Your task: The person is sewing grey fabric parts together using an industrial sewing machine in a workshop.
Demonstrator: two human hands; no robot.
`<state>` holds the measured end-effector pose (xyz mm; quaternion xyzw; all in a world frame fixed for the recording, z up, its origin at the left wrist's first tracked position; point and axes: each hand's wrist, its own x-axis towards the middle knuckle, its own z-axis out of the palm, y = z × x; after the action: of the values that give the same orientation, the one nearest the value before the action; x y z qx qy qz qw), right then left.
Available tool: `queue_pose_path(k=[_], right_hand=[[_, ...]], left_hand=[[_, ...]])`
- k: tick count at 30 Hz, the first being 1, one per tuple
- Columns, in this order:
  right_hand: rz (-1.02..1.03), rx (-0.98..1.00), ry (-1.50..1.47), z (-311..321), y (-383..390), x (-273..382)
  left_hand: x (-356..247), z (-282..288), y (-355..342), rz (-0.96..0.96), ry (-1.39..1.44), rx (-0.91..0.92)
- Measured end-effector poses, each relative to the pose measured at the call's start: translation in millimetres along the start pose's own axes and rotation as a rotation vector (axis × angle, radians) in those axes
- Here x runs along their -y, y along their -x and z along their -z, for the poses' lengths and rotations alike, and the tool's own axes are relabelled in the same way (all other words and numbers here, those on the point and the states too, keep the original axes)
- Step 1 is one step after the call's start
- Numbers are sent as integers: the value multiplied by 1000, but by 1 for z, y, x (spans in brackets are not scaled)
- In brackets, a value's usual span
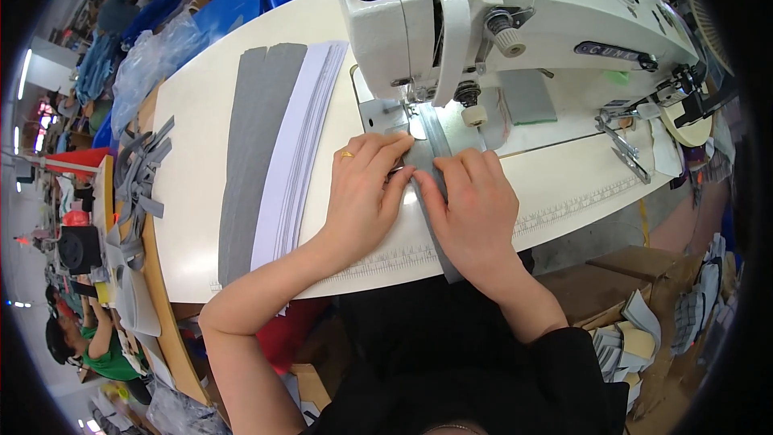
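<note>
A long, narrow grey fabric strip [422, 156], partly covered along its middle and showing a paler lengthwise band near its top, slants slightly from above the frame's centre down to the counter's [189, 193] near edge, lower centre.

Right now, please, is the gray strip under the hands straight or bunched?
Straight where visible: the gray strip runs from the sewing machine to the table's edge.
</note>
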<state>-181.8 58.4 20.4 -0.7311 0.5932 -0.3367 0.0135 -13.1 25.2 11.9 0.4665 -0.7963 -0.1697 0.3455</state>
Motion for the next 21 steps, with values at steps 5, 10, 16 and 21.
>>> queue_pose_path(k=[5,10,16,21], right_hand=[[-13,-32,79,-4,-4,5],[-74,11,31,-13,-7,4],[-410,119,-451,-9,-8,-3],[-504,213,-511,-1,-16,-6]], left_hand=[[8,2,2,-101,-59,25],[9,5,0,-113,-54,42],[7,9,3,-70,-26,84],[2,11,5,-43,-107,146]])
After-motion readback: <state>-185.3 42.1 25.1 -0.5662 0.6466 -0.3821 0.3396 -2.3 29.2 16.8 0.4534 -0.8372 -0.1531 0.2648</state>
